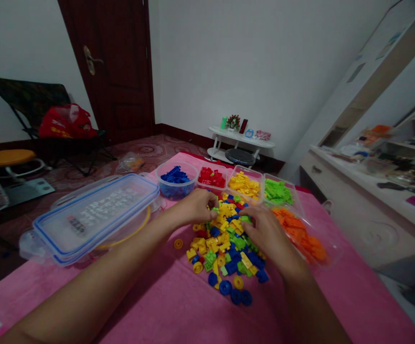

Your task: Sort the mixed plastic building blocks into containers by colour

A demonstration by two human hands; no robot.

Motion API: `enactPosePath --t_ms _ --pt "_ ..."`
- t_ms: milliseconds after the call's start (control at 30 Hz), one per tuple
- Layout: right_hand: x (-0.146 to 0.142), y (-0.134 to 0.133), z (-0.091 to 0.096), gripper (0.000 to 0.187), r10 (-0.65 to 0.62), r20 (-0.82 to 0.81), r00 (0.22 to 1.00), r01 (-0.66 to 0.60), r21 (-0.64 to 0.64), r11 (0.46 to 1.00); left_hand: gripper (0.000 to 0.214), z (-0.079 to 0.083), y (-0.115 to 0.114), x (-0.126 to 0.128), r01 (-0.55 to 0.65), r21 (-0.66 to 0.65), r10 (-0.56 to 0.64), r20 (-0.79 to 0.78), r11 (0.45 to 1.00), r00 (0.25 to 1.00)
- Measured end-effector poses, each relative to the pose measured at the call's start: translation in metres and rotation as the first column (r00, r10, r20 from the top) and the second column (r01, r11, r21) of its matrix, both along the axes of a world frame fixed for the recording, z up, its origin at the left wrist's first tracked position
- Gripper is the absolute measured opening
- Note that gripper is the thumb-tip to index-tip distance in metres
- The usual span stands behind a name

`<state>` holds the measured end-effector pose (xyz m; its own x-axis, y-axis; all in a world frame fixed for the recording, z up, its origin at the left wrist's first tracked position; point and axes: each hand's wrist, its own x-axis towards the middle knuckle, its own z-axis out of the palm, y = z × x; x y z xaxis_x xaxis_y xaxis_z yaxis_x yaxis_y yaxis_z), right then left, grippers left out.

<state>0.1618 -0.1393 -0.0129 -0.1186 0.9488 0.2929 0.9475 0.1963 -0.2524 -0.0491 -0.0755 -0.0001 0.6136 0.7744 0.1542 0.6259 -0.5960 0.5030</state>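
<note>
A heap of mixed plastic bricks (225,248) in yellow, blue, green and red lies on the pink tablecloth (178,306). My left hand (198,205) rests on the heap's far left edge, fingers curled down into the bricks. My right hand (264,234) sits on the heap's right side, fingers bent and pinching among green and yellow pieces. What either hand grips is hidden by the fingers. Behind the heap stand clear tubs of sorted bricks: blue (176,179), red (211,177), yellow (245,184), green (278,191) and orange (300,234).
A clear lidded box with blue rim (96,215) sits at the left of the table. Loose round pieces (234,291) lie near the heap's front. A white cabinet (354,205) stands to the right, a folding chair (49,119) and door beyond.
</note>
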Motion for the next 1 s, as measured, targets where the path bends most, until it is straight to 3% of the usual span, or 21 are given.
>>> enactPosePath --t_ms 133,333,467,700,800,900,967,1000 --pt "-0.006 -0.001 0.002 0.03 -0.037 0.045 0.998 0.037 0.007 0.999 0.029 -0.001 0.003 -0.001 -0.054 -0.009 0.054 -0.005 0.999 0.999" --pt "-0.023 -0.012 0.005 0.025 -0.048 0.177 0.983 0.074 -0.145 0.987 0.032 -0.008 -0.006 0.0 -0.126 0.052 0.136 -0.308 0.991 0.942" --pt "-0.035 -0.017 -0.003 0.026 -0.068 0.3 0.952 0.115 -0.142 0.983 0.037 -0.01 -0.016 0.01 -0.124 0.108 0.16 -0.452 0.986 0.878" --pt "-0.033 -0.015 -0.003 0.024 -0.095 0.309 0.946 0.146 -0.147 0.978 0.03 -0.015 -0.018 0.017 -0.159 0.165 0.22 -0.468 0.973 0.856" --pt "-0.02 -0.013 0.007 0.028 -0.12 0.228 0.966 0.165 -0.189 0.968 0.026 -0.009 -0.009 0.008 -0.181 0.088 0.201 -0.363 0.98 0.91" --pt "-0.009 -0.01 0.017 0.028 -0.097 0.068 0.993 0.107 -0.174 0.979 0.023 -0.003 -0.002 0.002 -0.121 -0.13 0.111 -0.081 0.984 0.991" --pt "-0.006 -0.008 0.021 0.028 -0.056 -0.08 0.995 0.048 -0.104 0.993 0.02 -0.003 -0.002 0.005 -0.037 -0.355 0.105 0.174 0.934 0.979" --pt "-0.006 -0.008 0.021 0.028 -0.034 -0.152 0.988 0.026 -0.054 0.998 0.019 -0.004 -0.003 0.009 0.025 -0.486 0.142 0.302 0.874 0.943"
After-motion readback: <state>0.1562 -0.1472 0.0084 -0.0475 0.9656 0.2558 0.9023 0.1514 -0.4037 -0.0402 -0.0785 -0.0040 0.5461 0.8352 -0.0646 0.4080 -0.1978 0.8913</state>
